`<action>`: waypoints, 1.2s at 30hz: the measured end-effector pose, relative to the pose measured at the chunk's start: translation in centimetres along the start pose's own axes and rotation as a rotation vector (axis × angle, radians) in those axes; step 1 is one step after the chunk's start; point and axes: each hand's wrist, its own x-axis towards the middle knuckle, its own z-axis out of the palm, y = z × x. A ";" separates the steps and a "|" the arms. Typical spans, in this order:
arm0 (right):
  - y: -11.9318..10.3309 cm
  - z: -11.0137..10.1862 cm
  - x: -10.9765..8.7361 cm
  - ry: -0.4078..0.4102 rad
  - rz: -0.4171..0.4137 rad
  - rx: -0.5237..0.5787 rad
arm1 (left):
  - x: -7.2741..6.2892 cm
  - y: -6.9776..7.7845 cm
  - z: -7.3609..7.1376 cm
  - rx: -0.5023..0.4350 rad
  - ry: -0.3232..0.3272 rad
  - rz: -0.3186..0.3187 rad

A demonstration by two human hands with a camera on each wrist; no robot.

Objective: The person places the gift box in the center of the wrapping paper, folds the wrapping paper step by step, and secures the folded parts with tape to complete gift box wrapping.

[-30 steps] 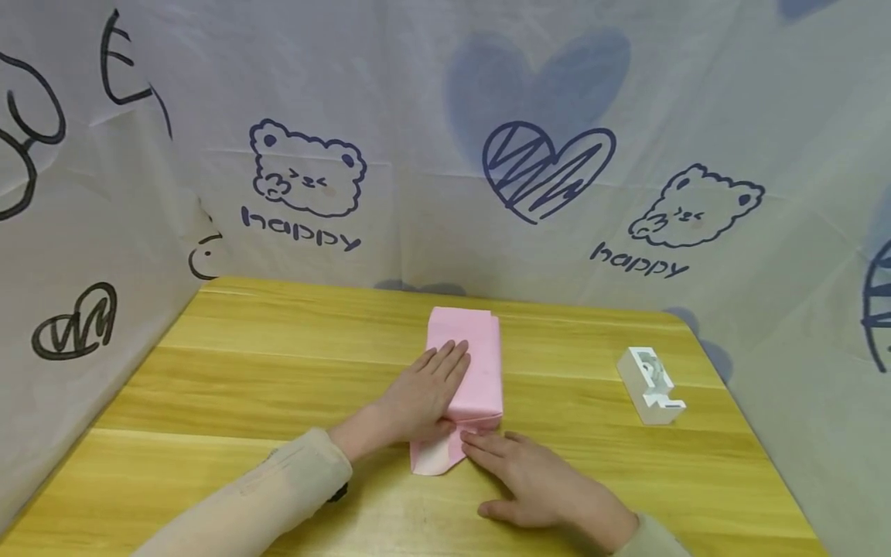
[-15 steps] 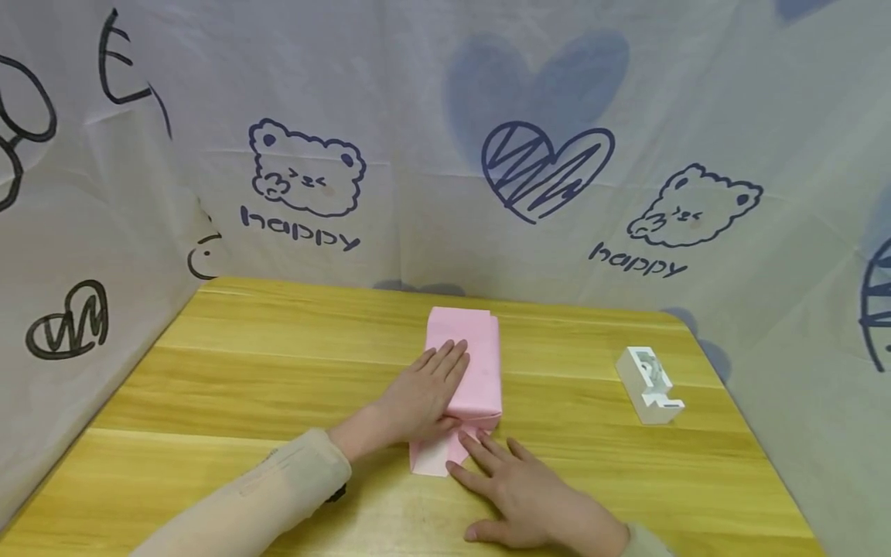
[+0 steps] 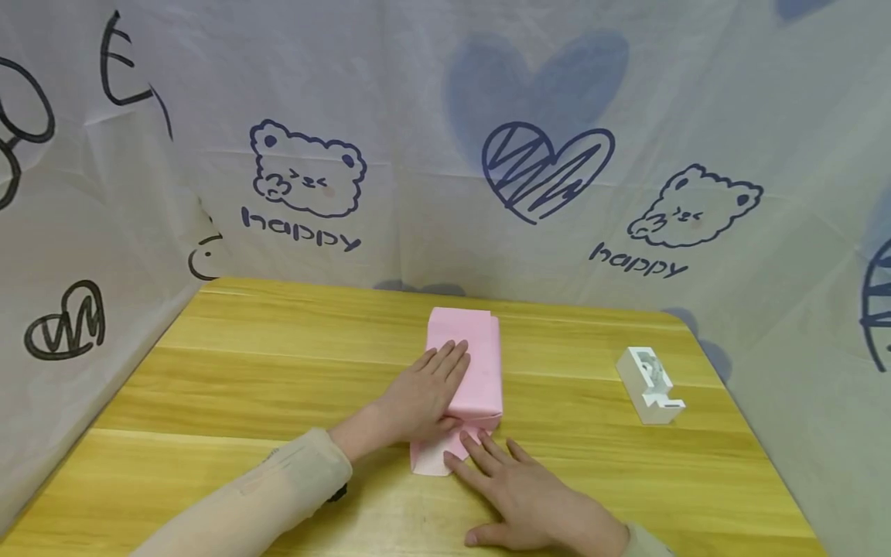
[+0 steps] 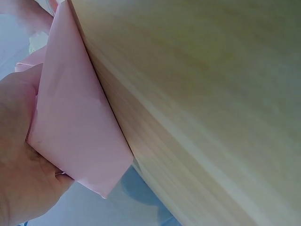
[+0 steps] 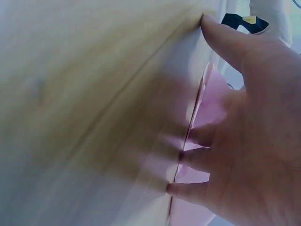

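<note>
A box wrapped in pink paper (image 3: 482,363) lies lengthwise on the wooden table. My left hand (image 3: 421,398) rests flat on its top, fingers straight and pointing away; its thumb lies by the near end. From that end a paper flap (image 3: 430,458) with a paler inner side spreads onto the table. My right hand (image 3: 522,495) has its fingers spread, with the fingertips at the flap's right edge and the thumb out on the wood. In the right wrist view several fingertips (image 5: 188,189) touch down along the pink paper (image 5: 193,207). The left wrist view shows the box's pink side (image 4: 80,108).
A white tape dispenser (image 3: 647,387) stands on the right part of the table (image 3: 278,356). White cloth (image 3: 418,93) printed with hearts and bears hangs behind the table and along its sides.
My right hand has shifted slightly left and nearer, its fingers now spread wider, with one fingertip at the flap's near right edge. The left hand and the box have stayed put.
</note>
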 end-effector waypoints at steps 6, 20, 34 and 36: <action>0.4 0.3 -0.3 0.001 0.012 0.055 | 0.0 0.0 -0.1 0.008 -0.002 0.001; 2.2 -0.4 -0.9 0.009 0.060 0.162 | 0.0 0.0 -0.2 0.027 -0.037 -0.002; 0.4 -0.3 -0.3 -0.007 0.006 0.095 | -0.2 0.0 -0.4 0.022 -0.024 0.001; 0.1 -0.3 -0.3 -0.003 0.005 0.059 | -0.1 0.1 -0.2 0.024 -0.021 -0.001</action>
